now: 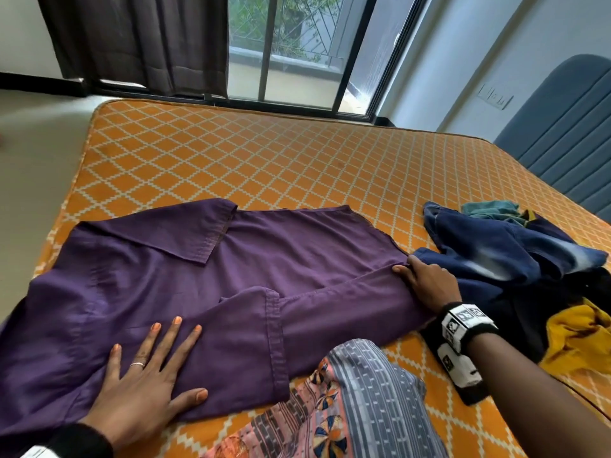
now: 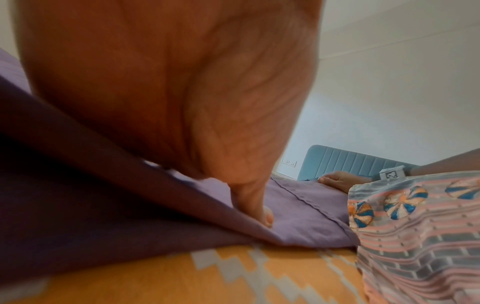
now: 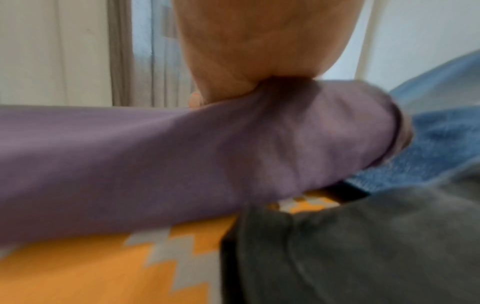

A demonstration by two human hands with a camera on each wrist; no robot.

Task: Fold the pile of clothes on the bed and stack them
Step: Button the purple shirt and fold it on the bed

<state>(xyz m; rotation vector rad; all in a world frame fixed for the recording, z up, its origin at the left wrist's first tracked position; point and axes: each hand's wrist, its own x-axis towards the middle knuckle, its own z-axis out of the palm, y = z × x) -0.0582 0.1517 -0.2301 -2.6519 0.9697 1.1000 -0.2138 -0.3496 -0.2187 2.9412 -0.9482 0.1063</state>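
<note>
The purple shirt (image 1: 185,292) lies spread on the near left of the bed (image 1: 264,160), both side parts folded in over its middle; its near left part runs off the head view. The left hand (image 1: 145,381) lies flat on it, fingers straight and spread, pressing the near fold. In the left wrist view the palm fills most of the picture and only the thumb tip shows against the cloth. The right hand (image 1: 426,282) grips the shirt's right end, fingers curled round a bunched edge; the right wrist view is blurred and its fingertips are hidden in the cloth.

Just right of that hand sits the pile (image 1: 515,259): blue denim, a teal piece behind it, black cloth, and a yellow piece (image 1: 575,338) cut off at the right edge. How many garments it holds cannot be told. A striped, flower-printed cloth (image 1: 357,401) lies at the near edge, touching the shirt's near hem and running out of view.

The far half of the bed is bare orange lattice sheet. A blue headboard (image 1: 562,133) stands at the right; a window (image 1: 297,47) and dark curtain (image 1: 139,41) lie beyond the far edge, with pale floor to the left.
</note>
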